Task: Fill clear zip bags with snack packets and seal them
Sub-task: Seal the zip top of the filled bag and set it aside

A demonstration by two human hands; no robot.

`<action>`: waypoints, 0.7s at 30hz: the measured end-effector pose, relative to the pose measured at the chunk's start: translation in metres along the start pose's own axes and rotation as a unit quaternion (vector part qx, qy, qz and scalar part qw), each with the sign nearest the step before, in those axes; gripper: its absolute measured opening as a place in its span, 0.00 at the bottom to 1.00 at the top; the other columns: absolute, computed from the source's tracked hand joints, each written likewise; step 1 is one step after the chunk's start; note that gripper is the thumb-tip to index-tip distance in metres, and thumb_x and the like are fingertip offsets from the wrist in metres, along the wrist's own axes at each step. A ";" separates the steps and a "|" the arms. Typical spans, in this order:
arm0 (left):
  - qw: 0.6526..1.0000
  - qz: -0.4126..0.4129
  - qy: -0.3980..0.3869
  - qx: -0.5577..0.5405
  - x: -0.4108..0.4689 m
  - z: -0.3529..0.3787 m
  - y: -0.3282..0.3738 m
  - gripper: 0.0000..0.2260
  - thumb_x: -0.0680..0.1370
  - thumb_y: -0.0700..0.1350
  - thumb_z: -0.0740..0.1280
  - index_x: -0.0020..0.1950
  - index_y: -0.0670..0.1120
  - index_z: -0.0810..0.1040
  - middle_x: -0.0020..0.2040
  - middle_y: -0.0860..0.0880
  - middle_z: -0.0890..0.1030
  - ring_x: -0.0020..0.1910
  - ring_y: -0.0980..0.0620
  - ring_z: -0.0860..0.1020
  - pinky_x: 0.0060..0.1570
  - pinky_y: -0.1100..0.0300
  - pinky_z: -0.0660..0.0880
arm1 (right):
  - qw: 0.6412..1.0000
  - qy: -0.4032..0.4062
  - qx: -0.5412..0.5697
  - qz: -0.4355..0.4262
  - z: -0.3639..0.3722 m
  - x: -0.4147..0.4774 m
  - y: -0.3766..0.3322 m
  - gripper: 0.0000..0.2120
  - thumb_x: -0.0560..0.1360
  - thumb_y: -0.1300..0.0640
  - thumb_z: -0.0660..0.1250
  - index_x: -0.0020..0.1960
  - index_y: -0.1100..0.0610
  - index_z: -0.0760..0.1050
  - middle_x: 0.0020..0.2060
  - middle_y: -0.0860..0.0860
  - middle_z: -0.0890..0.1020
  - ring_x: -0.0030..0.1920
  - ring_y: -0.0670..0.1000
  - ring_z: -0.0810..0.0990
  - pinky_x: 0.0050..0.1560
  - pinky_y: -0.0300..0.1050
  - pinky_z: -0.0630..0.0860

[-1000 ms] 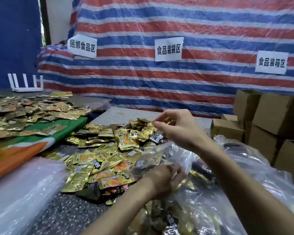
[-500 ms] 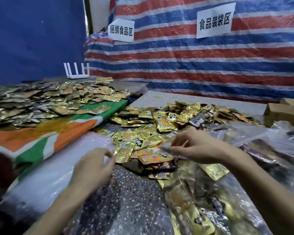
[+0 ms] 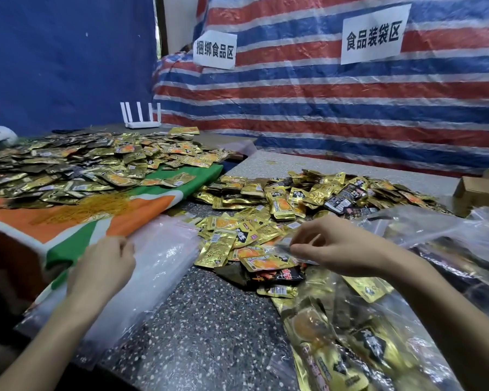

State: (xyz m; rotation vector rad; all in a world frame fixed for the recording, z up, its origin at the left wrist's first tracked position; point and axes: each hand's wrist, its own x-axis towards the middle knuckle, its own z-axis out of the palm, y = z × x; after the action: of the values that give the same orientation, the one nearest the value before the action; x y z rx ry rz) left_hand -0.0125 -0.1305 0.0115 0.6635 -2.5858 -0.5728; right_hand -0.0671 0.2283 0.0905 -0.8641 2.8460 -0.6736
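Observation:
My right hand (image 3: 333,245) pinches the top edge of a clear zip bag (image 3: 359,342) that lies at the lower right, stuffed with gold snack packets. My left hand (image 3: 102,268) lies on a stack of empty clear zip bags (image 3: 158,266) at the lower left. Its fingers bend down onto the top bag, and the back of the hand hides the fingertips. A loose heap of gold and black snack packets (image 3: 268,218) covers the speckled table (image 3: 209,328) between and beyond both hands.
A second, larger spread of packets (image 3: 76,165) lies on an orange, green and white cloth (image 3: 153,198) to the left, with yellow rubber bands (image 3: 91,210). More filled clear bags (image 3: 449,249) sit at the right. Cardboard boxes (image 3: 477,190) stand far right; a white router (image 3: 141,117) at the back.
The view swung left. My left hand left the filled bag and moved onto the stack of empty bags. My right hand came down low, still on the filled bag's top edge.

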 end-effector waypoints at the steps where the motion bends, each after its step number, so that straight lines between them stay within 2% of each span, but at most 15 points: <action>1: 0.999 0.019 0.042 -0.027 0.000 -0.007 0.004 0.09 0.82 0.44 0.60 0.45 0.45 0.77 0.38 0.43 0.81 0.38 0.40 0.77 0.39 0.50 0.75 | 1.000 0.010 0.002 0.000 -0.001 -0.001 0.001 0.11 0.79 0.45 0.66 0.52 0.51 0.82 0.47 0.44 0.84 0.47 0.41 0.82 0.54 0.47 0.81; 3: 0.985 0.073 0.101 -0.120 -0.006 -0.020 0.016 0.06 0.83 0.41 0.59 0.49 0.49 0.75 0.41 0.46 0.82 0.38 0.43 0.79 0.37 0.50 0.74 | 0.999 0.031 0.008 -0.008 -0.002 -0.003 0.001 0.10 0.78 0.46 0.66 0.54 0.50 0.80 0.48 0.44 0.84 0.48 0.41 0.82 0.53 0.46 0.81; 5: 0.953 0.130 0.086 -0.260 -0.016 -0.030 0.032 0.10 0.83 0.38 0.59 0.50 0.51 0.75 0.41 0.51 0.84 0.41 0.50 0.83 0.39 0.51 0.78 | 0.998 0.050 0.037 -0.019 -0.003 -0.004 0.001 0.12 0.77 0.46 0.68 0.59 0.48 0.77 0.52 0.43 0.82 0.49 0.39 0.80 0.52 0.41 0.81; 6: 0.930 0.148 0.055 -0.331 -0.024 -0.034 0.042 0.12 0.83 0.36 0.58 0.51 0.53 0.76 0.41 0.50 0.84 0.41 0.52 0.83 0.40 0.56 0.80 | 0.996 0.061 0.058 -0.027 -0.004 -0.005 0.000 0.15 0.76 0.46 0.69 0.62 0.46 0.75 0.55 0.43 0.80 0.50 0.38 0.80 0.51 0.37 0.80; 8: 0.886 0.176 -0.029 -0.428 -0.038 -0.040 0.061 0.15 0.83 0.33 0.58 0.53 0.50 0.79 0.41 0.45 0.84 0.40 0.49 0.84 0.41 0.59 0.82 | 0.990 0.082 0.107 -0.049 -0.006 -0.008 -0.004 0.25 0.73 0.44 0.71 0.68 0.44 0.70 0.60 0.41 0.77 0.55 0.35 0.78 0.51 0.32 0.78; 10: 0.851 0.199 -0.105 -0.475 -0.049 -0.039 0.076 0.14 0.81 0.30 0.58 0.50 0.44 0.81 0.38 0.40 0.83 0.36 0.44 0.82 0.38 0.58 0.81 | 0.982 0.098 0.146 -0.073 -0.008 -0.010 -0.011 0.36 0.69 0.37 0.72 0.73 0.42 0.65 0.65 0.38 0.74 0.60 0.34 0.75 0.56 0.34 0.76; 12: 0.821 0.213 -0.161 -0.505 -0.056 -0.031 0.088 0.16 0.81 0.30 0.58 0.46 0.44 0.82 0.35 0.38 0.82 0.31 0.43 0.79 0.34 0.56 0.78 | 0.974 0.095 0.194 -0.075 -0.013 -0.012 -0.015 0.43 0.64 0.34 0.73 0.76 0.43 0.63 0.66 0.38 0.75 0.63 0.36 0.75 0.60 0.39 0.76; 13: 0.807 0.215 -0.179 -0.520 -0.058 -0.026 0.093 0.16 0.80 0.31 0.58 0.46 0.45 0.82 0.34 0.38 0.81 0.30 0.44 0.77 0.32 0.57 0.76 | 0.968 0.085 0.225 -0.072 -0.017 -0.012 -0.014 0.44 0.64 0.36 0.74 0.76 0.44 0.64 0.64 0.40 0.78 0.62 0.39 0.77 0.62 0.43 0.78; 15: 0.779 0.213 -0.200 -0.555 -0.062 -0.016 0.103 0.13 0.78 0.34 0.60 0.47 0.45 0.83 0.33 0.37 0.80 0.28 0.44 0.75 0.29 0.60 0.74 | 0.960 0.052 0.270 -0.059 -0.025 -0.015 -0.009 0.37 0.66 0.44 0.75 0.73 0.49 0.70 0.56 0.47 0.84 0.55 0.47 0.84 0.59 0.50 0.81; 17: 0.755 0.206 -0.204 -0.588 -0.063 -0.005 0.111 0.09 0.75 0.38 0.63 0.46 0.43 0.83 0.31 0.35 0.78 0.26 0.44 0.72 0.27 0.61 0.70 | 0.962 0.005 0.268 -0.046 -0.030 -0.017 -0.004 0.26 0.68 0.47 0.75 0.64 0.49 0.78 0.49 0.50 0.87 0.49 0.52 0.86 0.52 0.47 0.82; 19: 0.725 0.188 -0.215 -0.626 -0.062 0.006 0.115 0.06 0.72 0.41 0.67 0.43 0.42 0.82 0.29 0.34 0.75 0.25 0.44 0.69 0.24 0.62 0.67 | 0.971 -0.005 0.238 -0.035 -0.029 -0.018 0.000 0.23 0.67 0.42 0.75 0.61 0.42 0.79 0.53 0.47 0.85 0.51 0.46 0.84 0.52 0.42 0.81; 21: 0.675 0.163 -0.262 -0.670 -0.060 0.015 0.119 0.07 0.67 0.44 0.69 0.39 0.41 0.81 0.28 0.35 0.73 0.24 0.46 0.68 0.23 0.63 0.64 | 0.980 0.031 0.195 -0.021 -0.025 -0.015 0.003 0.32 0.64 0.35 0.73 0.67 0.35 0.72 0.62 0.39 0.79 0.58 0.38 0.79 0.60 0.44 0.79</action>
State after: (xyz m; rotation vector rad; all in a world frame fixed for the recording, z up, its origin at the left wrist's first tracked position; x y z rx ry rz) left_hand -0.0136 0.0006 0.0393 -0.5397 -1.7296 -2.3487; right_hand -0.0615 0.2485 0.1112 -0.8488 2.6122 -1.2292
